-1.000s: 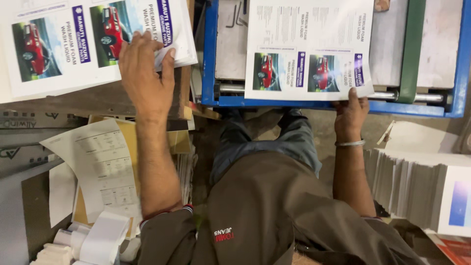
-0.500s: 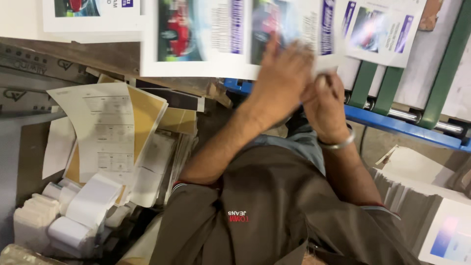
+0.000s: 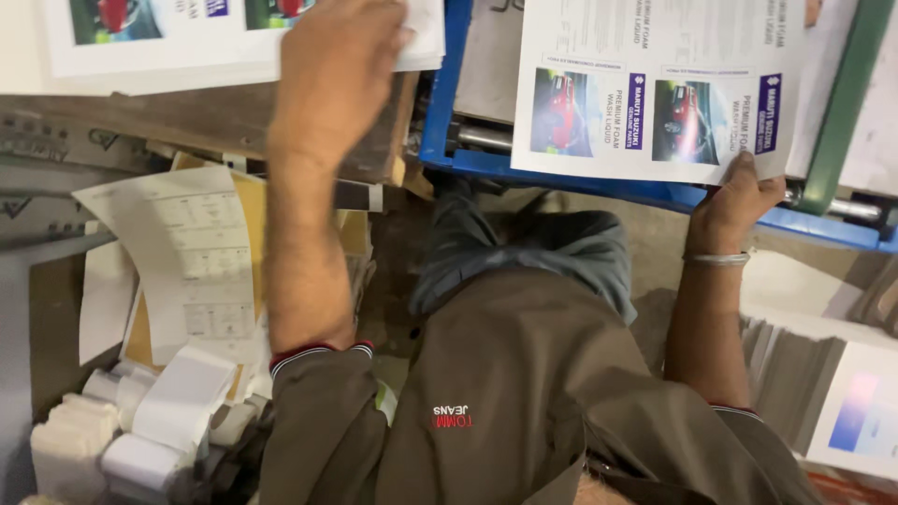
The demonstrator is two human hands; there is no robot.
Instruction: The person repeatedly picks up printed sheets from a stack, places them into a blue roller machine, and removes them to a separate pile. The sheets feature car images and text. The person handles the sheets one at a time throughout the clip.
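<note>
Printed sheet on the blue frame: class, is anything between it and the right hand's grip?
Nothing visible. The right hand already touches the printed sheet at its lower right corner, fingers on the edge. The blue frame lies beneath the sheet, not between.

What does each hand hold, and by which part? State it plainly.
The right hand pinches a printed sheet by its near edge, close to a corner. The left hand lies flat on the paper stack near its corner; a grip there cannot be told.
</note>
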